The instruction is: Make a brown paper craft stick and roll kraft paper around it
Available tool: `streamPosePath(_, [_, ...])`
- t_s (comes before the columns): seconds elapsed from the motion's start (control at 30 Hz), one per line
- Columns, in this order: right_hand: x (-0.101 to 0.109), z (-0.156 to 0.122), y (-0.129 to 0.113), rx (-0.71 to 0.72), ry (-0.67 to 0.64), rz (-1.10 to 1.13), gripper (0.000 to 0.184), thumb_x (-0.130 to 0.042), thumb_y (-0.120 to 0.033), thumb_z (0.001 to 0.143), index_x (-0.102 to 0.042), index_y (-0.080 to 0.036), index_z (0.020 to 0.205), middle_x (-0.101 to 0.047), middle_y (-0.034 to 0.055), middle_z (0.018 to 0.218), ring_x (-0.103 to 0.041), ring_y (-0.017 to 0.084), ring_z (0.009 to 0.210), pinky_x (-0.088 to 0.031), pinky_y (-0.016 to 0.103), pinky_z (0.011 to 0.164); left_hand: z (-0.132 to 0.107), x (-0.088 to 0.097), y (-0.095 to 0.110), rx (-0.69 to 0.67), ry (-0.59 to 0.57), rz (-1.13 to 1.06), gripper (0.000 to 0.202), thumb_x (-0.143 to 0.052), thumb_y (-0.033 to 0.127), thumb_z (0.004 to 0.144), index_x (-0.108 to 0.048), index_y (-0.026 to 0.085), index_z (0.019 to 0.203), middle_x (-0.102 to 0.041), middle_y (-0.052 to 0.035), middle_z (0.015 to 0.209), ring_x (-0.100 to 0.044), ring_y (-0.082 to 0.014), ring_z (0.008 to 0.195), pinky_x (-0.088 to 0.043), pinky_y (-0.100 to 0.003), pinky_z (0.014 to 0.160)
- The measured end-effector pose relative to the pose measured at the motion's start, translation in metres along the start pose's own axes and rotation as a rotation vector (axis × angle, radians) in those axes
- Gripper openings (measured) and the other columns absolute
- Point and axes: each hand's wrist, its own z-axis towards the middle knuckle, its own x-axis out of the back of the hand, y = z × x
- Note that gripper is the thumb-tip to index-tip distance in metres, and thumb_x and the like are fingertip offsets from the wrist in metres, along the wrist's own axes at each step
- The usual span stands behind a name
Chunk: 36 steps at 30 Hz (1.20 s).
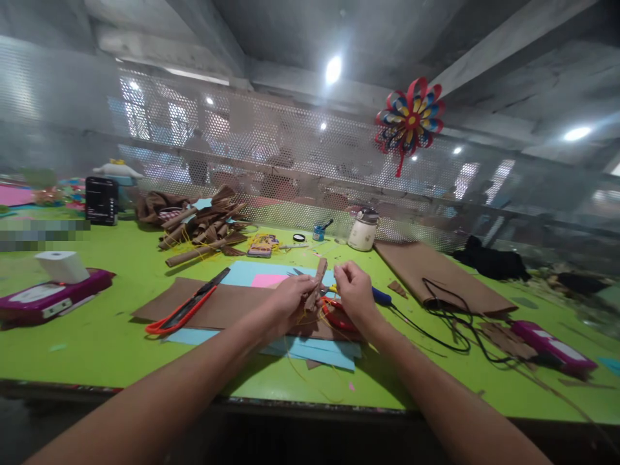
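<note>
My left hand (pixel 290 298) is closed around a narrow folded piece of brown paper (pixel 320 274), held upright over the table. Yellow thread (pixel 307 318) hangs at its lower end. Just to the right, my right hand (pixel 356 294) is raised with its fingers pinched together; whatever is between them is too small to make out. Under my hands lie a brown paper sheet (pixel 237 305), light blue paper (pixel 320 350) and red-handled scissors (pixel 339 315). A blue-handled tool (pixel 382 296) with a black cord lies beside my right hand.
Large red-handled scissors (pixel 186 307) rest at left. Rolled brown paper pieces (pixel 208 229) with yellow thread are heaped behind. A phone (pixel 101 201), a jug (pixel 363 230), a small blue jar (pixel 318 233), folded brown paper (pixel 436 274) and purple boxes (pixel 555 347) stand around the green table (pixel 145 361).
</note>
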Motion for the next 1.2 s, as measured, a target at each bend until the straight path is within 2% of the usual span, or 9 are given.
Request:
streamPosePath(0.13, [0.002,0.005,0.008,-0.11,-0.076,0.126,0.027,-0.049,-0.037,0.082,-0.046,-0.019,0.062,-0.045,-0.0044,0.049,-0.042,0.012,0.049,-0.034,0.025,0.053,-0.001,0.003,0.006,0.07,0.017,-0.061,0.018,-0.053,0.024,0.079,-0.061,0.01,0.072,-0.056,-0.0035,0.054,-0.053,-0.0121,0.047,-0.039,-0.022,0.047])
streamPosePath(0.27, [0.0,0.002,0.005,-0.04,-0.115,0.138,0.02,-0.054,-0.034,0.08,-0.056,-0.017,0.071,-0.055,-0.0007,0.06,-0.051,0.014,0.056,-0.04,0.026,0.057,-0.002,0.002,0.007,0.048,0.007,-0.082,0.016,-0.054,0.023,0.079,-0.061,0.011,0.071,-0.057,-0.0034,0.057,-0.053,-0.0119,0.049,-0.041,-0.022,0.049])
streamPosePath(0.4, [0.0,-0.001,-0.002,0.017,-0.118,0.202,0.019,-0.055,-0.036,0.081,-0.059,-0.017,0.081,-0.062,0.0026,0.072,-0.057,0.016,0.066,-0.045,0.028,0.063,-0.001,0.0,0.003,-0.015,-0.001,-0.051,0.011,-0.059,0.023,0.075,-0.058,0.012,0.07,-0.056,-0.0008,0.057,-0.054,-0.0112,0.05,-0.044,-0.023,0.054])
streamPosePath(0.67, [0.001,-0.005,-0.014,0.105,-0.108,0.029,0.018,-0.05,-0.031,0.083,-0.051,-0.019,0.07,-0.051,-0.0021,0.061,-0.046,0.013,0.058,-0.037,0.026,0.058,-0.001,-0.003,-0.004,-0.052,-0.035,0.007,0.021,-0.069,0.029,0.068,-0.055,0.014,0.073,-0.057,-0.0001,0.064,-0.056,-0.011,0.057,-0.046,-0.023,0.059])
streamPosePath(0.77, [0.002,-0.002,-0.01,-0.021,-0.163,0.168,0.02,-0.053,-0.034,0.079,-0.048,-0.019,0.067,-0.049,-0.0029,0.058,-0.045,0.012,0.055,-0.038,0.025,0.054,-0.001,-0.002,-0.003,-0.05,-0.04,0.035,0.022,-0.069,0.03,0.067,-0.056,0.013,0.072,-0.058,-0.0009,0.063,-0.056,-0.0109,0.054,-0.045,-0.023,0.056])
streamPosePath(0.87, [0.004,0.004,-0.004,-0.263,-0.214,0.463,0.024,-0.06,-0.038,0.07,-0.047,-0.019,0.064,-0.048,-0.0044,0.054,-0.044,0.011,0.048,-0.041,0.026,0.05,-0.001,-0.002,-0.002,-0.035,-0.065,0.031,0.016,-0.066,0.025,0.071,-0.057,0.012,0.071,-0.059,-0.0017,0.062,-0.056,-0.0104,0.052,-0.044,-0.022,0.054])
streamPosePath(0.97, [0.008,0.012,0.002,-0.427,-0.156,0.666,0.028,-0.066,-0.038,0.061,-0.047,-0.019,0.063,-0.048,-0.0056,0.053,-0.045,0.009,0.044,-0.043,0.026,0.049,-0.002,-0.001,0.0,0.005,-0.056,-0.019,0.009,-0.059,0.019,0.076,-0.058,0.011,0.072,-0.058,-0.0025,0.061,-0.057,-0.0113,0.052,-0.045,-0.023,0.054])
streamPosePath(1.07, [0.012,0.016,0.005,-0.457,-0.07,0.666,0.03,-0.07,-0.037,0.057,-0.049,-0.018,0.064,-0.05,-0.0056,0.053,-0.048,0.008,0.043,-0.044,0.025,0.049,-0.002,0.0,0.001,0.04,-0.041,-0.075,0.009,-0.054,0.017,0.079,-0.059,0.011,0.075,-0.06,-0.0043,0.063,-0.058,-0.0128,0.054,-0.047,-0.025,0.055])
streamPosePath(1.2, [0.01,0.014,0.003,-0.333,-0.077,0.531,0.027,-0.069,-0.039,0.062,-0.054,-0.016,0.068,-0.055,-0.0029,0.055,-0.053,0.011,0.047,-0.047,0.027,0.051,0.0,0.001,0.0,0.037,-0.073,-0.096,0.009,-0.055,0.018,0.079,-0.059,0.011,0.074,-0.058,-0.0044,0.063,-0.058,-0.0136,0.054,-0.047,-0.025,0.053])
